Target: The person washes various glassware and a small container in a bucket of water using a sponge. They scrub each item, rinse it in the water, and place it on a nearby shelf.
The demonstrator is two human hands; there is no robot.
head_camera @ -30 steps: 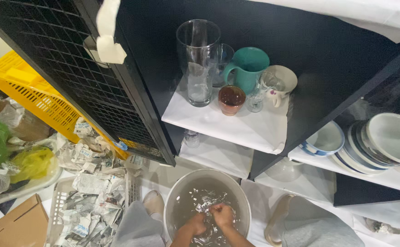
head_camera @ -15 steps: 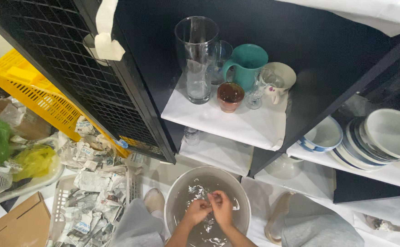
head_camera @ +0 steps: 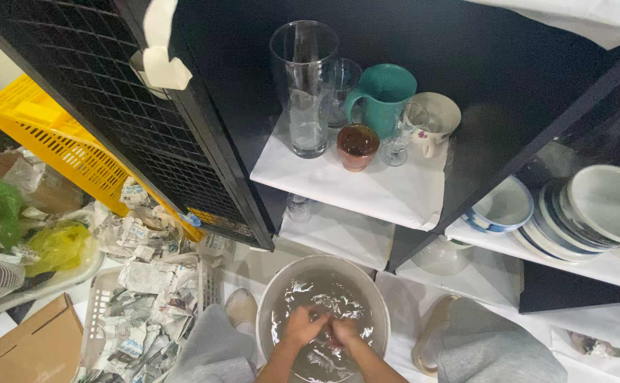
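Note:
A round metal basin (head_camera: 270,309) full of water stands on the floor between my knees, below the shelves. Both my hands are in the water at its near side. My left hand (head_camera: 300,328) and my right hand (head_camera: 344,332) are pressed together, fingers curled toward each other. The rippling water hides whether anything is between them. My forearms come up from the bottom edge of the view.
The black shelf unit above holds a tall glass vase (head_camera: 308,85), a teal mug (head_camera: 386,92), a brown cup (head_camera: 357,146), a white cup (head_camera: 439,117), and stacked plates (head_camera: 597,209) to the right. On the left are an open mesh door (head_camera: 111,113), a yellow crate (head_camera: 47,135) and a basket of crumpled newspaper (head_camera: 140,319).
Half a second ago my hands were slightly apart in the water; now they are pressed together again. The basin and the shelf items have not moved.

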